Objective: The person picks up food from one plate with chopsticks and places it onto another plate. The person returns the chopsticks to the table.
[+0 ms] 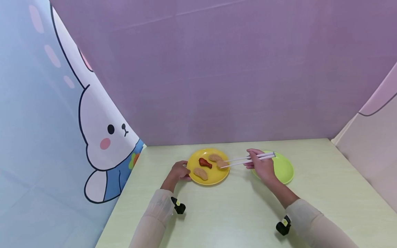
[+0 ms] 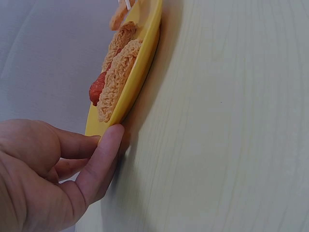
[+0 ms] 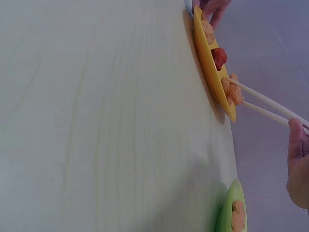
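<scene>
My left hand [image 1: 180, 170] pinches the left rim of a yellow plate [image 1: 215, 178], thumb and fingers on either side of the edge. On that plate lie a red-brown chicken drumstick [image 1: 205, 163] and tan, rough-textured pieces like fried chicken, one near the front [image 1: 200, 173] and one at the back [image 1: 214, 157]. My right hand [image 1: 263, 167] holds a pair of white chopsticks [image 1: 237, 164]. Their tips straddle another tan piece [image 1: 221, 164] at the plate's right side; in the left wrist view this tan piece [image 2: 117, 18] shows beyond the others, between the sticks.
A green plate [image 1: 286, 168] stands to the right, partly behind my right hand; a tan piece [image 3: 237, 217] lies on it in the right wrist view. The pale wooden table [image 1: 229, 213] meets a purple cloth wall [image 1: 235, 86] at the back.
</scene>
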Tool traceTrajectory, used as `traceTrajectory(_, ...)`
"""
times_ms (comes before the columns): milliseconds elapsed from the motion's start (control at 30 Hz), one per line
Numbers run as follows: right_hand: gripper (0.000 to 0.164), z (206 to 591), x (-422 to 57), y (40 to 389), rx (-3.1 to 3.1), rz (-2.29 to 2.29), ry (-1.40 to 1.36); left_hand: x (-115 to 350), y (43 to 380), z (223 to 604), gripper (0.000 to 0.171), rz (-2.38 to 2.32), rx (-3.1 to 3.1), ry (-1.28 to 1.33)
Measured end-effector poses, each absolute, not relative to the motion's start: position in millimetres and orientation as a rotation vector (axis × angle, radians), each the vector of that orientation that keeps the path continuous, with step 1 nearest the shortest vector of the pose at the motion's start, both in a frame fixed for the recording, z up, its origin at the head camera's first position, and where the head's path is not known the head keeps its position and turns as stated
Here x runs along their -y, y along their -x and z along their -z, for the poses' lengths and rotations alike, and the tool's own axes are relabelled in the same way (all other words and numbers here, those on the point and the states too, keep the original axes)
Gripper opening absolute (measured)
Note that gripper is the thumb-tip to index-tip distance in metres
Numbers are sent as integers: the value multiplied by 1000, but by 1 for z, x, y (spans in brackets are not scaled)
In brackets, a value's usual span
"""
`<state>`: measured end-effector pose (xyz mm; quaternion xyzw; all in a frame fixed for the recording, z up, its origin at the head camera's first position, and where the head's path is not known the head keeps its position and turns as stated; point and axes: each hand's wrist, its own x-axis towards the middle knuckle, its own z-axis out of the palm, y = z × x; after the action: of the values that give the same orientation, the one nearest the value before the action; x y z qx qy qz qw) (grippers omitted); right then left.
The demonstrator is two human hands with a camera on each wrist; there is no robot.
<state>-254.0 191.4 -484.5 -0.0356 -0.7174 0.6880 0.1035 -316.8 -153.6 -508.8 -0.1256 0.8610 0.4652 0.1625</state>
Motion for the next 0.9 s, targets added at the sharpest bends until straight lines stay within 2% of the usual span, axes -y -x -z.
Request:
traceTrajectory(167, 42, 486, -204, 253, 2105, -2047, 116, 154, 320, 513, 56, -1317, -2452, 371)
traceTrajectory(467, 25, 485, -229, 252, 1975, -2131, 162, 153, 321, 513, 57, -1280, -2478, 381)
traceTrajectory(733, 19, 487, -251, 250, 1893, -2124, 172, 152, 322, 512, 57, -1303, -2462, 401)
traceTrajectory(900, 22, 487, -261, 248, 1838, -2138, 186, 152, 322, 513, 57, -1318, -2445, 408)
